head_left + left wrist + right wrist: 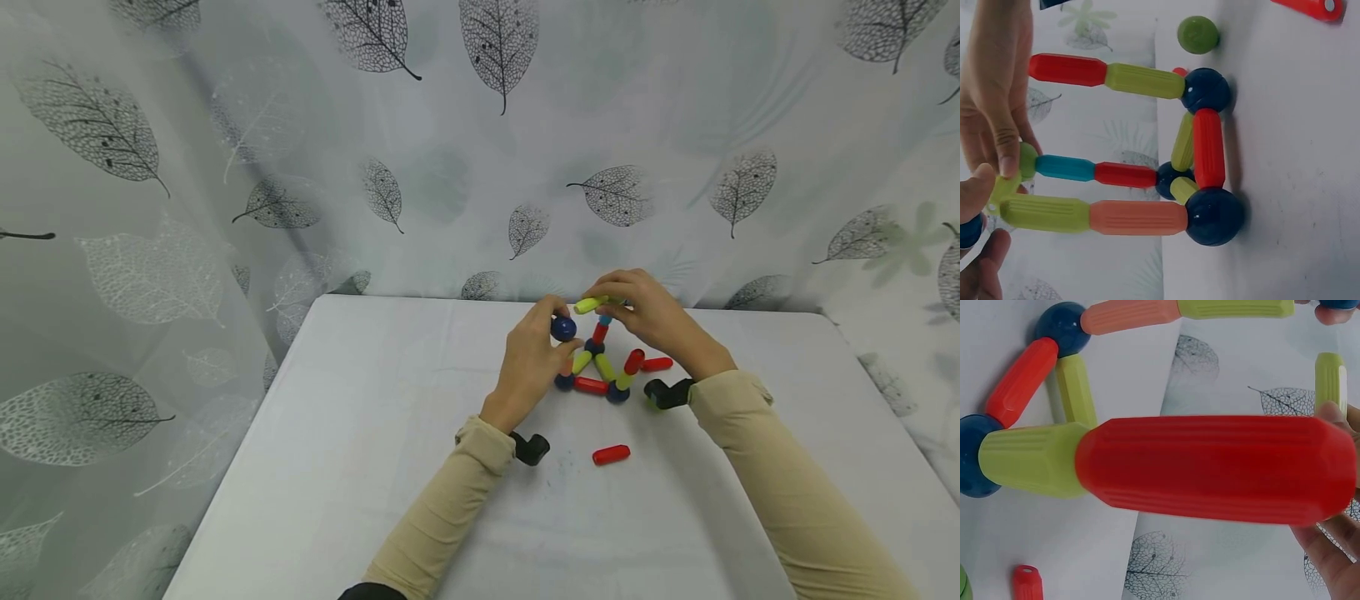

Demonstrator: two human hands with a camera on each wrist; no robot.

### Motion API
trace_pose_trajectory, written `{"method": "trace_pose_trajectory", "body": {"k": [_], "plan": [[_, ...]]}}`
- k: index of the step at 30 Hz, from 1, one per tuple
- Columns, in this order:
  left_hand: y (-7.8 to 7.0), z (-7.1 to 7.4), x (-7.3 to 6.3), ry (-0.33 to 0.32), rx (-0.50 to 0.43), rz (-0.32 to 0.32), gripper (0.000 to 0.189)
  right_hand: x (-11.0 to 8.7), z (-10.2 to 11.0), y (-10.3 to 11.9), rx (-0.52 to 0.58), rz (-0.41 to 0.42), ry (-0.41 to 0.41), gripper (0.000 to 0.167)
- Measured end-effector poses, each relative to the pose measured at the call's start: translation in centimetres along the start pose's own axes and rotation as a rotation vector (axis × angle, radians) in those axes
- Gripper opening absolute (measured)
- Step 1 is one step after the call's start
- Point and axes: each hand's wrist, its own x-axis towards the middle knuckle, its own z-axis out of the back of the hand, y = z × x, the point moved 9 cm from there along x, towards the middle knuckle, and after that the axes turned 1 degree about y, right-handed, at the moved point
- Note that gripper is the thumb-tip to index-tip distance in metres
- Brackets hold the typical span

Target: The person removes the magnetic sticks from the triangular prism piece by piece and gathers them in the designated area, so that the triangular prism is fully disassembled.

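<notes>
My left hand (532,350) pinches a dark blue ball (563,328) between thumb and fingers, near the top of a post. My right hand (641,312) grips a yellow-green rod (591,305) at the far post. A green ball (1027,161) tops that post, under the right fingers. The frame has a triangular base of dark blue balls (1215,216) and rods. From its corners rise three two-rod posts: teal over red (1125,174), yellow-green over salmon (1138,217), and red over yellow-green (630,367). The red-topped post has nothing on its upper end.
One loose red rod (611,455) lies on the white table (360,433) in front of the frame, another red rod (657,364) to its right. A loose green ball (1198,34) rests beside the frame. Behind the table hangs a leaf-patterned cloth (442,200).
</notes>
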Motion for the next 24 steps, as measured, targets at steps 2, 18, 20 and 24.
{"method": "trace_pose_trajectory", "body": {"k": [2, 18, 20, 24], "plan": [[0.0, 0.5, -0.3, -0.010, -0.015, 0.009, 0.045, 0.0, 0.0, 0.1, 0.001, -0.001, 0.002, 0.029], [2.5, 0.5, -5.2, 0.108, 0.020, 0.182, 0.039, -0.5, -0.1, 0.0, -0.032, -0.010, -0.004, 0.036], [3.0, 0.1, -5.8, 0.149, 0.011, 0.210, 0.039, -0.6, -0.1, 0.0, -0.031, -0.013, -0.001, 0.038], [4.0, -0.8, -6.8, 0.223, 0.011, 0.267, 0.036, -0.7, 0.0, 0.1, -0.032, -0.014, 0.005, 0.039]]}}
